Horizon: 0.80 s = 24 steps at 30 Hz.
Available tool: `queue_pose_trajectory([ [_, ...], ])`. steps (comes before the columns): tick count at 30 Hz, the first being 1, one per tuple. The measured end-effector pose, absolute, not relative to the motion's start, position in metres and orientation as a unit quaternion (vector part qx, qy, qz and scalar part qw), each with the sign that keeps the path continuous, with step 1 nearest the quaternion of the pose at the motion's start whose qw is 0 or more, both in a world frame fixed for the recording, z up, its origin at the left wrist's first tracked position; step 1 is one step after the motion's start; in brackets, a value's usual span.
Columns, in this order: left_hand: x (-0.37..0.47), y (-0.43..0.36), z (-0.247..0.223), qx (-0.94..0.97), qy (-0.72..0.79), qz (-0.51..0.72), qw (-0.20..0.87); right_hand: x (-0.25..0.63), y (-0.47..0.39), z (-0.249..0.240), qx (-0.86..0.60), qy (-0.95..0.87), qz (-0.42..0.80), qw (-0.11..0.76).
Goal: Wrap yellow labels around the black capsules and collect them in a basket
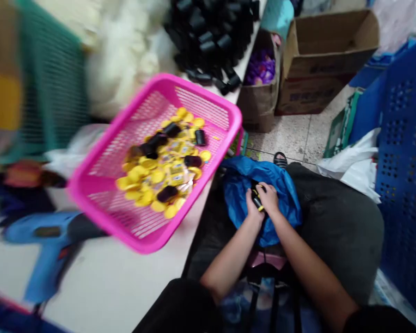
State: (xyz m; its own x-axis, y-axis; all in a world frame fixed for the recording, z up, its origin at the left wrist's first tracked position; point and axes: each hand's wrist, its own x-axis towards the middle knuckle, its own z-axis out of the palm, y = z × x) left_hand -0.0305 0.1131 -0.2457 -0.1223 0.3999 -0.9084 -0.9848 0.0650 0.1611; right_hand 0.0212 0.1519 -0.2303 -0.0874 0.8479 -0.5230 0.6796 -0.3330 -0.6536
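Over an open blue plastic bag (234, 192) on my lap, my two hands come together around small black cylinders with yellow ends (257, 203). My left hand (252, 210) closes on them from the left side. From the right, my right hand (270, 200) has its fingers bent over the top of the same pieces. How many pieces are held, I cannot tell. To the left, a pink plastic basket (138, 245) sits on the table, with yellow discs (147, 195), several black cylinders (200, 137) and small wrapped packets (176, 167) inside.
On the white table (125, 286) lie a blue heat-gun-like tool (52, 233) and a heap of black cylinders (215, 37). Cardboard boxes (312, 85) stand on the floor ahead. A blue perforated crate (405, 152) rises at my right, near a white bag (357, 162).
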Motion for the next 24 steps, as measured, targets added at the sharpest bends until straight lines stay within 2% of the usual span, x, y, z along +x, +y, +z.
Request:
queue_pose_trajectory([
  [3,-0.015,0.097,-0.165,-0.272,0.418,0.659,0.563,0.038,0.128,-0.162,-0.654,-0.593,0.423,0.204],
  [5,-0.016,0.095,-0.104,-0.180,0.390,0.729,0.533,0.039,0.124,-0.106,-0.597,-0.618,0.359,0.363],
  [7,-0.033,0.100,-0.044,-0.062,0.366,0.789,0.490,0.022,0.131,-0.050,-0.496,-0.652,0.321,0.475],
  [10,-0.093,0.119,0.023,0.073,0.368,0.848,0.375,-0.045,0.158,0.010,-0.385,-0.669,0.364,0.521],
  [12,-0.144,0.131,0.046,0.110,0.432,0.839,0.311,-0.099,0.179,0.029,-0.347,-0.668,0.435,0.494],
  [14,-0.191,0.134,0.053,0.102,0.512,0.802,0.290,-0.142,0.195,0.035,-0.305,-0.660,0.535,0.431],
  [16,-0.222,0.124,0.053,0.081,0.587,0.776,0.213,-0.157,0.205,0.031,-0.276,-0.635,0.610,0.385],
  [18,-0.227,0.104,0.044,0.102,0.625,0.771,0.068,-0.140,0.208,0.016,-0.257,-0.600,0.639,0.408],
  [20,-0.206,0.086,0.024,0.176,0.609,0.772,-0.053,-0.100,0.207,-0.013,-0.265,-0.552,0.628,0.480],
  [22,-0.168,0.078,-0.011,0.278,0.588,0.759,-0.037,-0.050,0.204,-0.055,-0.367,-0.497,0.590,0.521],
  [24,-0.126,0.085,-0.062,0.380,0.615,0.677,0.137,-0.005,0.198,-0.107,-0.544,-0.461,0.536,0.452],
])
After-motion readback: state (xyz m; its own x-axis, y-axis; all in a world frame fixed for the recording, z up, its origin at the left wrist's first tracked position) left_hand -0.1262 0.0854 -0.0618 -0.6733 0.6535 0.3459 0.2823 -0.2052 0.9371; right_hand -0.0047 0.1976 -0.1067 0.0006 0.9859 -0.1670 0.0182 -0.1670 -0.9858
